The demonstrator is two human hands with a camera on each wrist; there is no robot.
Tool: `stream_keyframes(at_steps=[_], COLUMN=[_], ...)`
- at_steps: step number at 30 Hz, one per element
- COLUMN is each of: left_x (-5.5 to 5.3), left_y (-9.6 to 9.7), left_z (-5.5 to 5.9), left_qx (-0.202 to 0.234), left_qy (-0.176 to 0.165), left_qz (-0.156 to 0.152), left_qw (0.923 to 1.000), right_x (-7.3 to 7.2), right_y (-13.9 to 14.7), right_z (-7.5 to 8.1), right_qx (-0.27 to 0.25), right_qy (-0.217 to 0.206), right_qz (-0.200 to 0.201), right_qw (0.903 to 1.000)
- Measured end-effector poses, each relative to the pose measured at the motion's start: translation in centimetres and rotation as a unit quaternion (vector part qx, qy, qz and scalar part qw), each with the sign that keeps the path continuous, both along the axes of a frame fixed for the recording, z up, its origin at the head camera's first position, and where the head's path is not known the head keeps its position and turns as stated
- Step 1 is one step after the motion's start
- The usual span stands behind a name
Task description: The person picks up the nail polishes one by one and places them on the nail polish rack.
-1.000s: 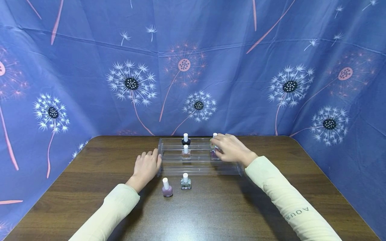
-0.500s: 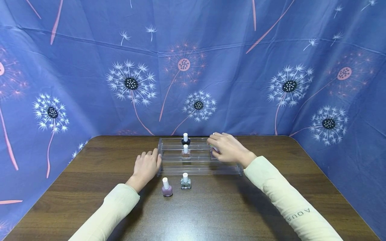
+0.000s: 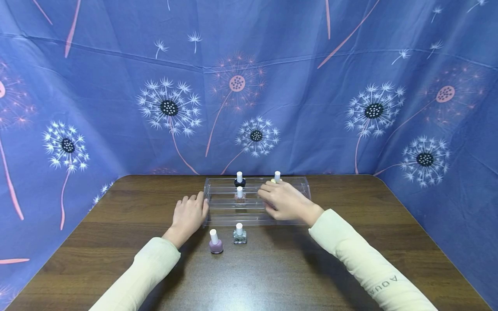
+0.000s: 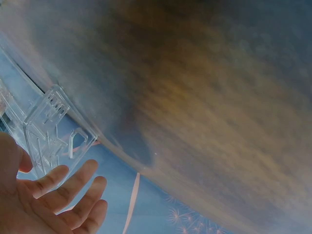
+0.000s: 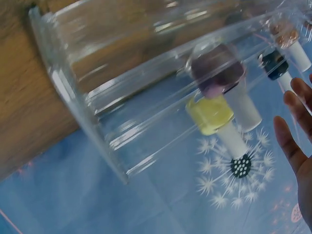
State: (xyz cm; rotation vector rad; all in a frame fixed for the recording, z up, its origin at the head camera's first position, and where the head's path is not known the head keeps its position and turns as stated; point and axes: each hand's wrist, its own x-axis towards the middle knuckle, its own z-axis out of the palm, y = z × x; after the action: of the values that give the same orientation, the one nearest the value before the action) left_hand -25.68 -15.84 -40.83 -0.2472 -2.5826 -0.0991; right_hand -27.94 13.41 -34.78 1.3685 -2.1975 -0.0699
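A clear tiered nail polish rack [image 3: 256, 223] stands near the table's back edge. My left hand [image 3: 187, 216] touches its left end, fingers loosely extended beside the side panel [image 4: 34, 122] in the left wrist view. My right hand [image 3: 285, 201] is over the right half of the rack. In the right wrist view its fingers [image 5: 287, 141] are spread, apart from the bottles. A dark purple polish bottle [image 5: 218, 68] and a yellow one [image 5: 212, 116] sit on neighbouring tiers; in the head view my hand hides the purple one. A black bottle [image 3: 239, 182] and a copper glitter bottle [image 3: 240, 196] stand mid-rack.
In front of the rack, a lilac polish bottle [image 3: 215, 246] and a teal glitter polish bottle [image 3: 240, 236] stand upright on the wooden table [image 3: 272, 268]. A blue dandelion-print cloth [image 3: 303, 108] hangs close behind and along both sides.
My right hand has come away from the right-hand bottles, shifting left and slightly nearer me. The yellow bottle's cap, hidden half a second ago, shows again. The left hand stays put.
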Motion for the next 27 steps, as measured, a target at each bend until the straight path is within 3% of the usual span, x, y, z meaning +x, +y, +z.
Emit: stream_keyframes(at_steps=[27], left_x=[0.1], left_y=[-0.1], left_z=[0.0], left_qx=[-0.007], left_qy=[-0.002], left_qz=[0.0], left_qw=[1.0], right_x=[2.0], right_y=[-1.9], right_z=[-2.7], right_qx=[0.005], right_qy=[-0.022], right_qz=[0.033], right_qw=[0.9992])
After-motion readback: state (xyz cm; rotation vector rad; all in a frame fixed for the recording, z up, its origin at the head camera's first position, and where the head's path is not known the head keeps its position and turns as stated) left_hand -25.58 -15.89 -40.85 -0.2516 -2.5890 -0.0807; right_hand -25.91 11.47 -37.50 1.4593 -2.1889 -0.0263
